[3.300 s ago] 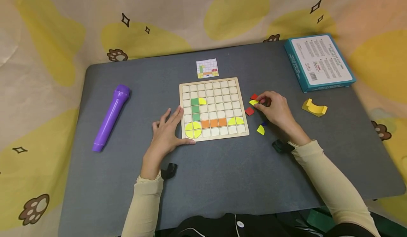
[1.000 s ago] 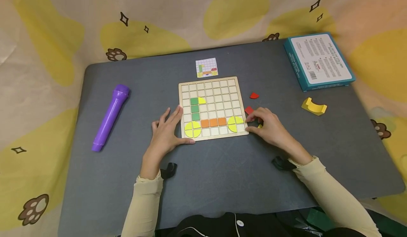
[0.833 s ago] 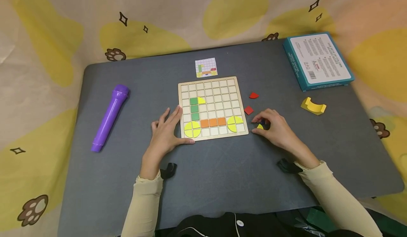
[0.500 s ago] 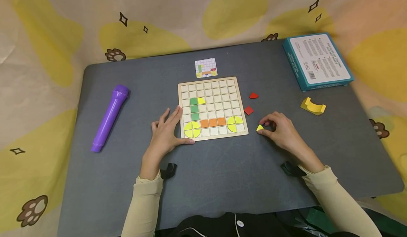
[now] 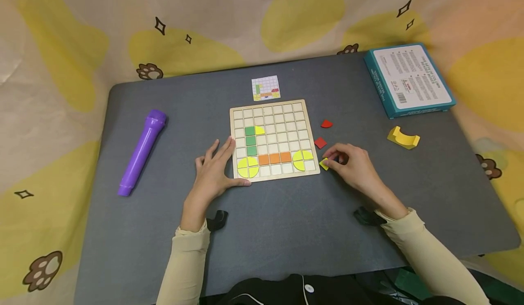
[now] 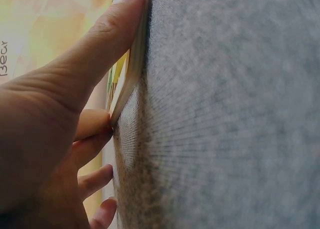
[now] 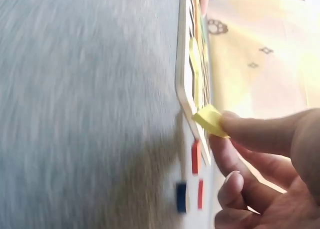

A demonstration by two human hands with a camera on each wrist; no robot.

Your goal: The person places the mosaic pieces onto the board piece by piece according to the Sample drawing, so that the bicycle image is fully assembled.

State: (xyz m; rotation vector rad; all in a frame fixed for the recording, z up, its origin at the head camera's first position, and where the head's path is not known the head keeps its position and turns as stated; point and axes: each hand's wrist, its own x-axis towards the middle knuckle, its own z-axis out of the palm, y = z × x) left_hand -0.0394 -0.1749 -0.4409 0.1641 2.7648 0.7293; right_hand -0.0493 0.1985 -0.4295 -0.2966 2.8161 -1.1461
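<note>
My right hand (image 5: 352, 166) pinches a yellow quarter-circle tile (image 7: 210, 120) between thumb and fingertips, just off the right edge of the wooden grid board (image 5: 282, 137). My left hand (image 5: 214, 164) lies spread at the board's near left corner, thumb along the front edge and fingertips at the left side. On the board sit green squares (image 5: 250, 140), orange squares (image 5: 274, 158), a full yellow circle (image 5: 248, 166), a three-quarter yellow circle (image 5: 302, 155) and a lone yellow quarter (image 5: 259, 130). A blue piece (image 7: 181, 197) shows in the right wrist view; my right hand hides it from the head view.
Right of the board lie a red square tile (image 5: 320, 143) and a red quarter tile (image 5: 326, 124). Behind it is a small pattern card (image 5: 266, 88). A purple toy microphone (image 5: 143, 152) is at left; a yellow arch block (image 5: 403, 137) and teal box (image 5: 413, 79) are at right.
My right hand has set two yellow quarters into the lower right circle, then picked up another yellow quarter from the table and moved left with it to the board's edge. My left hand stays put.
</note>
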